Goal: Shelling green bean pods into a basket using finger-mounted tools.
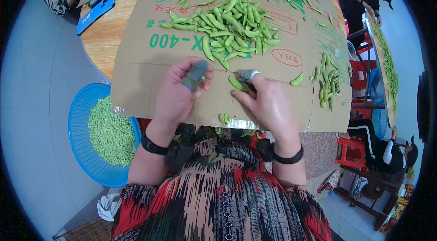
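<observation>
My left hand is curled above the flattened cardboard, a dark grey-green finger cover on its thumb. A speck of light green shows by the fingertips; what they hold is too hidden to name. Just to the right, my right hand pinches a green bean pod near the cardboard. A grey-and-white wrap covers one of its fingertips. Beyond both hands lies a heap of green bean pods. Two short pod pieces rest at the cardboard's near edge.
The printed cardboard covers a round wooden table. A blue phone lies at the left. Below left stands a blue basket of shelled beans. Darker pods lie at right. Other people sit around, with red stools.
</observation>
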The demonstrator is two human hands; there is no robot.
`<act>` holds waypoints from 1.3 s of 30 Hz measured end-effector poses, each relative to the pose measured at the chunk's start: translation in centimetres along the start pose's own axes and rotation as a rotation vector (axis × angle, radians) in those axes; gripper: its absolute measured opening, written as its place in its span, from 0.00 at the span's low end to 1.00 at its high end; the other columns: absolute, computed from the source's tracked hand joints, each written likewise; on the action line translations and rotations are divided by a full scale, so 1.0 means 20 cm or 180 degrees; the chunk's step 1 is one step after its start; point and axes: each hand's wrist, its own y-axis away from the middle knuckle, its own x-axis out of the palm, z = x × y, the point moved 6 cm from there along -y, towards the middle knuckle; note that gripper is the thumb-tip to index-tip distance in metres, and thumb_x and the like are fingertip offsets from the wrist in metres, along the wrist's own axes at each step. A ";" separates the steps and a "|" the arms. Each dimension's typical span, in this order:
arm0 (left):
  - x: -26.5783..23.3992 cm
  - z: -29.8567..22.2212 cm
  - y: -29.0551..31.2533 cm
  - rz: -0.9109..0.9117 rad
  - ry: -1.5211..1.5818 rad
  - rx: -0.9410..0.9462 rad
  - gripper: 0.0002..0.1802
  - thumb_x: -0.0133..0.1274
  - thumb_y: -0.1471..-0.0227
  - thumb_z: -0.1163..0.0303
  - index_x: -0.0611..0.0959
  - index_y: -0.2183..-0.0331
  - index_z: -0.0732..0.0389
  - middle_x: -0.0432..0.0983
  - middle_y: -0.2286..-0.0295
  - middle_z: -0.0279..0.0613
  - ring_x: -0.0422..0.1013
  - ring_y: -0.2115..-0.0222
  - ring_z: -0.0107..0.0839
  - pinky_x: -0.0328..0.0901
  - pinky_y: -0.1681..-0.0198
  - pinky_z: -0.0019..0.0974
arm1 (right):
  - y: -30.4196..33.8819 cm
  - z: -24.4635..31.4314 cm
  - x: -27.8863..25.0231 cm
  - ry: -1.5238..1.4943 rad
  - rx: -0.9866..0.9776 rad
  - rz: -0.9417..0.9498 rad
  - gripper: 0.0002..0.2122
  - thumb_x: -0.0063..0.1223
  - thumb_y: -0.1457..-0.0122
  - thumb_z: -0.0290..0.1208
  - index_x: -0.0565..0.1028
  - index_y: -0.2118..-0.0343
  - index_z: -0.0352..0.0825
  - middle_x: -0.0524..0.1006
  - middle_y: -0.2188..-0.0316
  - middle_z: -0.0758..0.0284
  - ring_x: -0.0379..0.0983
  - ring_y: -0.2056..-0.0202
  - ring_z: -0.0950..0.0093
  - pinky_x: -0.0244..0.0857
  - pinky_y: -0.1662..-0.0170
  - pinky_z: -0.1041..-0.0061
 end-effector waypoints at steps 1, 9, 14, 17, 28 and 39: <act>0.02 -0.01 0.01 0.0020 -0.0336 0.0269 0.12 0.50 0.52 0.78 0.78 0.62 0.62 0.73 0.72 0.36 0.66 0.74 0.21 0.60 0.74 0.23 | 0.00 -0.02 0.02 0.0333 -0.0046 -0.0295 0.13 0.58 0.51 0.35 0.75 0.66 0.32 0.71 0.84 0.57 0.70 0.80 0.61 0.63 0.77 0.68; 0.29 -0.07 0.06 0.0531 -0.2586 0.0858 0.20 0.56 0.62 0.82 0.78 0.61 0.61 0.67 0.77 0.35 0.63 0.78 0.22 0.58 0.78 0.25 | 0.04 -0.11 0.09 -0.3304 0.1130 0.0117 0.08 0.48 0.42 0.32 0.71 0.73 0.33 0.64 0.85 0.79 0.57 0.84 0.88 0.50 0.82 0.87; 0.30 -0.07 0.01 0.0568 -0.2447 0.0989 0.18 0.53 0.59 0.82 0.79 0.61 0.61 0.69 0.76 0.34 0.62 0.78 0.20 0.57 0.76 0.23 | 0.06 -0.08 0.09 -0.4013 0.1003 0.0374 0.07 0.44 0.40 0.31 0.70 0.69 0.34 0.60 0.86 0.80 0.52 0.85 0.90 0.46 0.83 0.88; 0.22 -0.01 0.01 0.0228 -0.1633 -0.0032 0.12 0.49 0.54 0.79 0.81 0.65 0.63 0.72 0.75 0.33 0.63 0.77 0.19 0.59 0.73 0.25 | 0.08 -0.08 0.06 -0.3321 0.1009 -0.0182 0.07 0.43 0.39 0.32 0.69 0.69 0.34 0.61 0.84 0.79 0.53 0.84 0.89 0.46 0.82 0.87; 0.20 0.06 -0.02 0.0166 -0.0699 -0.0136 0.10 0.48 0.51 0.79 0.82 0.66 0.65 0.72 0.73 0.30 0.67 0.70 0.20 0.61 0.64 0.24 | 0.09 -0.03 0.12 -0.3723 0.0711 0.0617 0.12 0.34 0.36 0.30 0.69 0.55 0.32 0.60 0.84 0.79 0.51 0.83 0.89 0.47 0.80 0.89; 0.23 0.09 0.00 0.0726 0.0557 -0.0784 0.08 0.49 0.50 0.75 0.79 0.66 0.64 0.72 0.73 0.31 0.67 0.72 0.19 0.62 0.72 0.24 | 0.14 0.00 0.18 -0.5120 0.1347 0.1194 0.12 0.38 0.38 0.29 0.70 0.54 0.38 0.62 0.84 0.80 0.50 0.85 0.90 0.45 0.83 0.90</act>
